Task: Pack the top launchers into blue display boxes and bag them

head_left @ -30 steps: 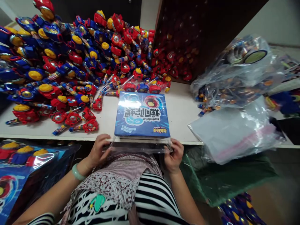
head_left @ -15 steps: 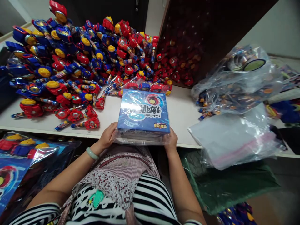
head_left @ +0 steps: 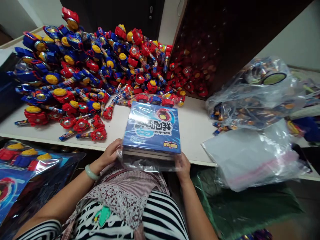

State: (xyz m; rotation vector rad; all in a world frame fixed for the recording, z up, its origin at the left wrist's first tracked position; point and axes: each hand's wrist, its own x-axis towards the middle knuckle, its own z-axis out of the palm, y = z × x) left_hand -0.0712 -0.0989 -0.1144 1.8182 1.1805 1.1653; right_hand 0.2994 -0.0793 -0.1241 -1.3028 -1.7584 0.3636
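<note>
A blue printed display box [head_left: 152,133] lies at the table's front edge, its lettering upside down to me. Around it is a clear plastic bag [head_left: 147,164], whose loose end hangs over the edge toward my apron. My left hand [head_left: 111,154] grips the bag at the box's near left corner, fingers closed. At the near right corner, my right hand [head_left: 183,167] pinches the film; its fingertips are slightly blurred. Just behind the box sits a row of red and blue toys [head_left: 156,100] under clear film.
A big heap of red and blue toys [head_left: 75,76] covers the table's left and back. A dark panel [head_left: 210,43] stands behind. To the right are a filled plastic bag [head_left: 255,96] and flat clear bags [head_left: 252,153]. A bagged blue box [head_left: 22,176] is at lower left.
Both hands have come toward me, drawing the bag's near end out farther beyond the box. More of the box's top shows now. The whole view has shifted slightly.
</note>
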